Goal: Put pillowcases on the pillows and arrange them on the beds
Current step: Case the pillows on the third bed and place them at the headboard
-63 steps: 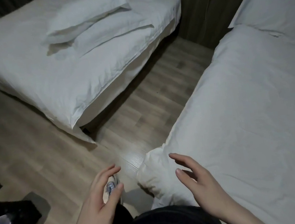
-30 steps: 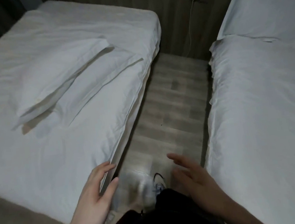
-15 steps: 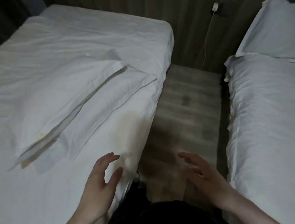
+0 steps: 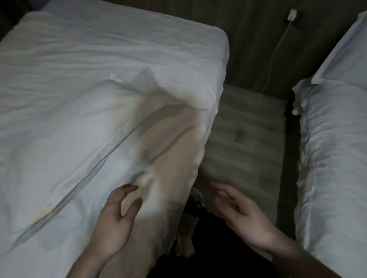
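both hands empty, fingers loosely spread: left hand [image 4: 116, 219] over bed [image 4: 98, 45], right hand [image 4: 243, 209].

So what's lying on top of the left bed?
On the left bed lie two white pillows, the top pillow overlapping the lower pillow. The left hand hovers over the near edge, empty. What the pillows cover cannot be seen.

Two beds [image 4: 76, 48] [image 4: 352, 165], three pillows [image 4: 64, 147] [image 4: 167, 145] [image 4: 356, 55], two hands [image 4: 114, 220] [image 4: 243, 212].
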`<state>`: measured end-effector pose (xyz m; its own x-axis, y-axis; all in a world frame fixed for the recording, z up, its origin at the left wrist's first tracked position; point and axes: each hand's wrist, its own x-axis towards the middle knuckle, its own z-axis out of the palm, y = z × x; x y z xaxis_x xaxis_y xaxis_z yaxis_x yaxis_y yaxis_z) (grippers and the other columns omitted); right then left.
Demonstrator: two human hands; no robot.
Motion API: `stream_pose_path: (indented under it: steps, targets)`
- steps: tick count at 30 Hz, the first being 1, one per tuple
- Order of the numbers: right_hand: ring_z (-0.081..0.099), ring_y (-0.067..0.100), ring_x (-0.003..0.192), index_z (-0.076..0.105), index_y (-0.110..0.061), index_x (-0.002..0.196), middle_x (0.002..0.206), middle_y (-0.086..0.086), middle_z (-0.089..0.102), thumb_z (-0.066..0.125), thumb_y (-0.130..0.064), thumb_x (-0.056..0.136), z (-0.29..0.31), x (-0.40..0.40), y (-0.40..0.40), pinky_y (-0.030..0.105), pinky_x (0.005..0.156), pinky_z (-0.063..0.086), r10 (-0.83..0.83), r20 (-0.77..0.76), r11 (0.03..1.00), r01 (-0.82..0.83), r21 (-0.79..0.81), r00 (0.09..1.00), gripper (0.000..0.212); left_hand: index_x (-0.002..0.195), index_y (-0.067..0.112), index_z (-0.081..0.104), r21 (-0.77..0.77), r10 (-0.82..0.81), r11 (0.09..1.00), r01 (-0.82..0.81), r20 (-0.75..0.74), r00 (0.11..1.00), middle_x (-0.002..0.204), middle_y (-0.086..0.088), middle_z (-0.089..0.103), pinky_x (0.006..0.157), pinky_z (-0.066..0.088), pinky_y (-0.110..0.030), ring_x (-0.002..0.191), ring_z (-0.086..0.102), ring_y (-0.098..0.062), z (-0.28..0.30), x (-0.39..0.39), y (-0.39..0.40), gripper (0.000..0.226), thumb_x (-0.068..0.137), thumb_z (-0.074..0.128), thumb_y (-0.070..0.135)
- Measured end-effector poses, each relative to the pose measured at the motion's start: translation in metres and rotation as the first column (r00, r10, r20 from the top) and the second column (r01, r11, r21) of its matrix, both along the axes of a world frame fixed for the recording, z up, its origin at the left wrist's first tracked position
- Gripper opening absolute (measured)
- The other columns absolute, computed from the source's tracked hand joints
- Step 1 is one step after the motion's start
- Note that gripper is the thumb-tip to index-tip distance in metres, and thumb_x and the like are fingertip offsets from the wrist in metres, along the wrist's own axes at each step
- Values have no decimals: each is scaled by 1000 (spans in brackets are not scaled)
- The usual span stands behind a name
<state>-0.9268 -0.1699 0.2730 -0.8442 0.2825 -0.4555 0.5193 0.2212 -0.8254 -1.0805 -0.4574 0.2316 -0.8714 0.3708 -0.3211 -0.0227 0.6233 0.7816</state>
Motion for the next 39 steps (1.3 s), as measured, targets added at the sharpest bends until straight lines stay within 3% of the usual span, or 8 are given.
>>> stream_pose_path:
  steps: [3,8,14,21,25,30,34,39]
  targets:
    - [57,-16,118,58,-46,135,130,-19,65,60,-43,99,-13,-52,23,13,100,45,52,8,999,-52,1,999,36,129,33,64,-50,69,996,-69,-15,998,141,19,55,116,40,-41,134,51,-8,-8,-40,11,30,99,63,39]
    - [71,14,105,56,-63,125,115,7,71,58,-83,75,-50,-136,71,46,96,56,124,77,992,-124,6,989,54,129,37,62,-129,174,976,-177,-28,984,141,18,56,112,44,-43,134,53,-12,-25,-111,30,34,96,66,42]
    - [58,4,124,63,-52,121,129,-9,63,64,-42,97,-67,-223,103,31,99,52,182,117,981,-173,-84,976,26,125,34,65,-228,198,952,-203,-45,979,134,8,57,100,53,-44,117,62,-19,-37,-189,44,47,81,61,50]
    - [61,2,118,65,-44,121,131,-21,63,63,-40,98,-95,-287,92,23,90,51,189,135,981,-181,-68,973,23,129,26,64,-426,89,897,-113,-75,993,140,-3,57,103,47,-40,127,57,-27,-71,-261,33,44,89,73,41]
    - [62,-4,112,65,-44,120,127,-21,65,62,-37,99,-108,-304,78,15,84,48,171,126,984,-163,-69,977,22,141,24,53,-521,24,850,-83,-119,993,145,-6,53,108,46,-49,132,52,-35,-93,-284,21,75,78,75,58]
    - [64,-4,106,69,-34,124,125,-18,67,64,-31,99,-126,-308,62,10,80,46,137,135,990,-129,-60,981,25,149,17,38,-747,-130,664,-21,-143,981,149,-15,42,101,42,-60,130,43,-43,-122,-291,16,113,57,90,55]
    - [64,-1,108,68,-33,125,125,-19,67,64,-32,99,-129,-305,60,13,83,47,122,152,991,-111,-77,981,27,136,12,50,-804,-181,592,-56,-200,963,136,-16,52,90,44,-59,117,50,-45,-142,-303,15,92,58,92,38]
    - [63,-2,107,67,-35,125,125,-22,65,64,-35,99,-121,-300,61,9,78,46,114,172,991,-100,-86,978,26,102,14,64,-757,-148,650,-62,-206,967,104,-15,69,78,52,-50,96,65,-43,-127,-327,21,31,71,70,13]
